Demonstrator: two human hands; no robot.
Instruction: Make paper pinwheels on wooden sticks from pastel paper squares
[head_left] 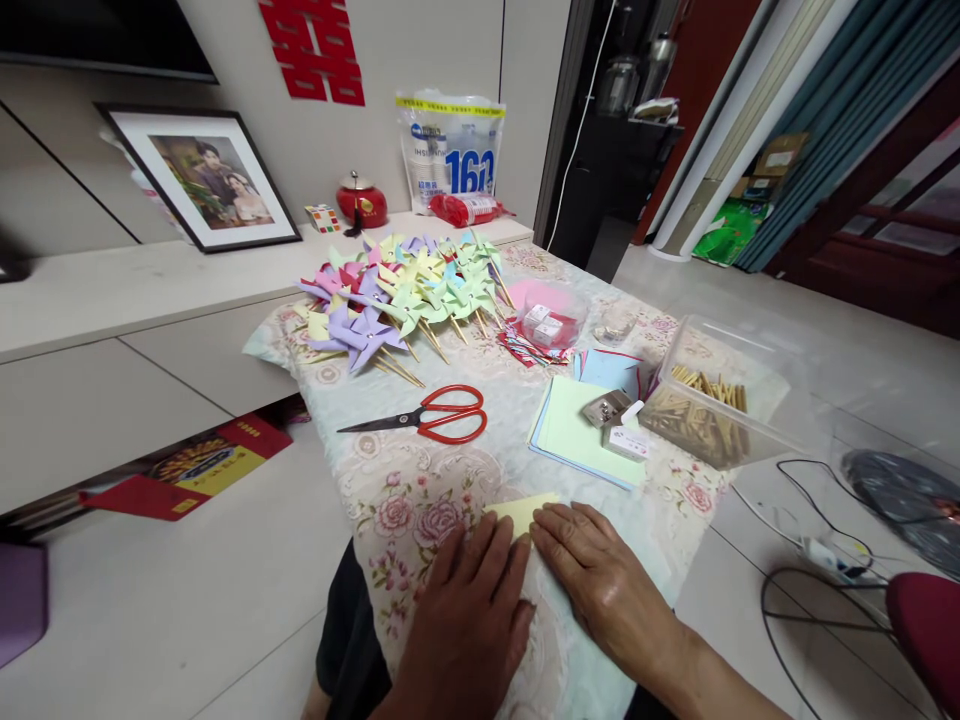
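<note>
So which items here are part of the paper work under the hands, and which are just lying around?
In use:
left hand and right hand, both pressing flat on the yellow paper
scissors
paper stack
stapler
box of sticks
finished pinwheels

Lying about:
framed photo
red jar
plastic bag
cables

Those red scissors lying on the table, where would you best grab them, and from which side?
Probably by the red loop handles of the scissors, coming from the right. They lie flat and closed on the tablecloth, blades pointing left, handles toward the paper stack. The left hand and right hand both press flat on a yellow sheet, so one must lift first.
</note>
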